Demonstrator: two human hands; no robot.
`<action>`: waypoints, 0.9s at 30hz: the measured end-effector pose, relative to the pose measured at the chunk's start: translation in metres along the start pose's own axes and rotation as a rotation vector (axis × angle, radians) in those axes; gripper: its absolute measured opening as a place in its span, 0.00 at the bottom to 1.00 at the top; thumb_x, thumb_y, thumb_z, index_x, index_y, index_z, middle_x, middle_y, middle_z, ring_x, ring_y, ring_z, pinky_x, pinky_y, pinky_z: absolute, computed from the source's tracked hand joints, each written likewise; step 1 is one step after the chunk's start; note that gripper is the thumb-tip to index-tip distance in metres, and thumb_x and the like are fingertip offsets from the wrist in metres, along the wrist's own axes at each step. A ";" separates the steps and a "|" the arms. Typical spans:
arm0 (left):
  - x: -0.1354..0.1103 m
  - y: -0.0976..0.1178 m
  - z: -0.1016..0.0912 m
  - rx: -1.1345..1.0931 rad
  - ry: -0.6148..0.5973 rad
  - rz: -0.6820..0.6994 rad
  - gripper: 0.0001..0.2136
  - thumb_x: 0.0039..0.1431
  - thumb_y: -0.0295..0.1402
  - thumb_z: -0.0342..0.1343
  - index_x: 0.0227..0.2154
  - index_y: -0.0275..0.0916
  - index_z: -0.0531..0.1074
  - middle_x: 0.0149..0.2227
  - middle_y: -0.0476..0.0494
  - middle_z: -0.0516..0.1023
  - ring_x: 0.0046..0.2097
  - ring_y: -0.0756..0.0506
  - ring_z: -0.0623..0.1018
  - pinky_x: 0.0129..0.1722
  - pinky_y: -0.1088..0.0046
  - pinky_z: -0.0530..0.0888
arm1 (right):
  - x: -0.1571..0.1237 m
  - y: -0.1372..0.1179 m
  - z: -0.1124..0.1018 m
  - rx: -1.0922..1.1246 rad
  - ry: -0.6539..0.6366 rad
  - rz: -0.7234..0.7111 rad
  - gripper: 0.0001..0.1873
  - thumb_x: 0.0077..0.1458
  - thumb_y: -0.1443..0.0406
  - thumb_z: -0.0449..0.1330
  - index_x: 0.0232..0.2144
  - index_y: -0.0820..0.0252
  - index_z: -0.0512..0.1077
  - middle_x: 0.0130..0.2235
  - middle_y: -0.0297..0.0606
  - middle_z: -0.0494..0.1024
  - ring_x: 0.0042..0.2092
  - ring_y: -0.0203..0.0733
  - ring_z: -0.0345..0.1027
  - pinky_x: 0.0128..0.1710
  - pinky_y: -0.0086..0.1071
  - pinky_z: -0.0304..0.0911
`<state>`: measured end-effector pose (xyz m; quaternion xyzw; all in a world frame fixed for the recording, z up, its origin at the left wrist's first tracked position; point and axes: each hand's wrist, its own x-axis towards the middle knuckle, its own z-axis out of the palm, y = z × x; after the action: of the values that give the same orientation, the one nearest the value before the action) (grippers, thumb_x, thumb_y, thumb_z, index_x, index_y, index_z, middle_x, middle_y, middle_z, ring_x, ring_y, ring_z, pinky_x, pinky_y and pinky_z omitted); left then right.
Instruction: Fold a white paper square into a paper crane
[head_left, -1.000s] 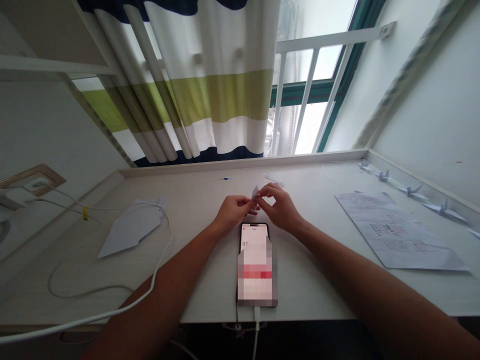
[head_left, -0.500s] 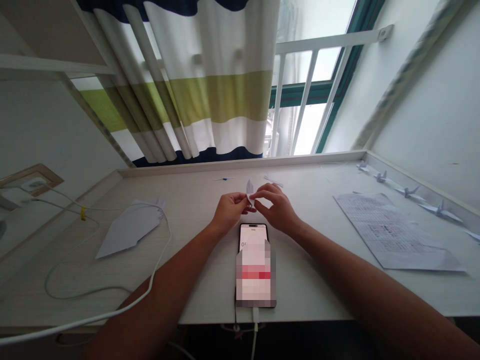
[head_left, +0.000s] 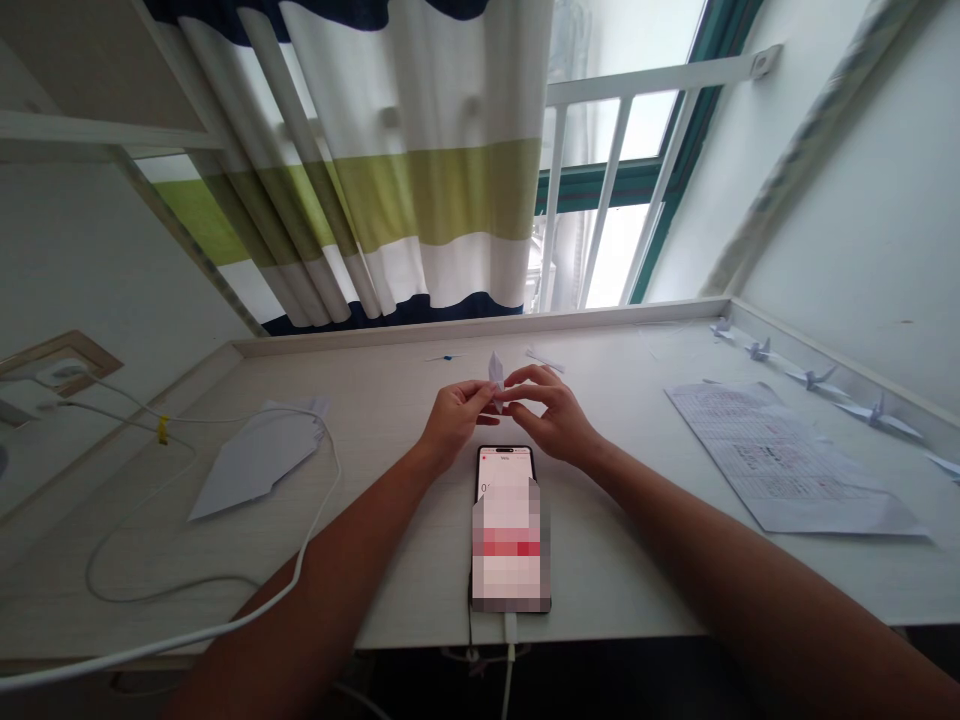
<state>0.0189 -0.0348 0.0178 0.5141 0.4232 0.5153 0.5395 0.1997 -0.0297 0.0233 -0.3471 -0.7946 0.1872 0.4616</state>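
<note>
A small piece of white folded paper point(head_left: 495, 368) stands upright between my two hands, its narrow pointed end up. My left hand point(head_left: 456, 418) is closed, pinching its lower part between thumb and fingers. From the other side my right hand point(head_left: 553, 412) reaches in with bent fingers, the fingertips at the paper's right edge. The exact hold of the right fingertips is too small to see clearly. Just below both hands a phone point(head_left: 507, 470) lies face up on the white desk point(head_left: 600, 560), its screen partly blurred.
Several folded paper cranes point(head_left: 814, 378) line the right edge. Written sheets point(head_left: 780, 460) lie at right, blank paper point(head_left: 259, 455) at left. A white cable point(head_left: 330, 500) crosses over my left forearm. A paper strip point(head_left: 545, 360) and a blue-centred thin item point(head_left: 448, 357) lie behind my hands.
My right fingers have shifted slightly on the paper and look a little more spread. The folded paper has tilted slightly, with its upper end a bit further left.
</note>
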 end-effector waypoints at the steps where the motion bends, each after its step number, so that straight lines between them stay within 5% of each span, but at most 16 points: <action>1: 0.000 -0.001 0.000 0.007 0.001 0.011 0.22 0.54 0.51 0.69 0.37 0.34 0.82 0.35 0.39 0.85 0.36 0.44 0.84 0.38 0.66 0.79 | 0.000 0.000 0.000 0.056 0.012 0.034 0.08 0.61 0.68 0.63 0.36 0.52 0.83 0.44 0.40 0.81 0.48 0.50 0.74 0.53 0.52 0.70; 12: 0.001 -0.010 0.004 0.070 -0.048 0.080 0.22 0.56 0.52 0.67 0.39 0.35 0.81 0.33 0.39 0.85 0.38 0.40 0.86 0.36 0.68 0.77 | 0.005 0.006 0.004 0.428 0.037 0.399 0.17 0.56 0.53 0.70 0.36 0.60 0.77 0.38 0.42 0.82 0.37 0.44 0.78 0.42 0.43 0.76; 17: -0.001 -0.008 0.005 0.072 -0.027 0.103 0.21 0.57 0.51 0.67 0.37 0.35 0.82 0.33 0.41 0.85 0.37 0.42 0.85 0.37 0.67 0.79 | 0.005 0.001 0.002 0.430 -0.045 0.382 0.22 0.56 0.47 0.69 0.37 0.61 0.80 0.37 0.42 0.83 0.37 0.44 0.79 0.43 0.43 0.77; 27: -0.001 -0.003 0.005 -0.021 -0.051 0.027 0.22 0.55 0.52 0.68 0.38 0.35 0.81 0.36 0.39 0.85 0.40 0.41 0.86 0.41 0.65 0.80 | 0.007 0.004 0.002 0.435 -0.002 0.334 0.24 0.52 0.45 0.71 0.37 0.61 0.81 0.36 0.40 0.83 0.33 0.42 0.78 0.42 0.45 0.78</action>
<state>0.0244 -0.0368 0.0158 0.5268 0.3969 0.5137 0.5487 0.1971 -0.0223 0.0238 -0.3659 -0.6679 0.4275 0.4871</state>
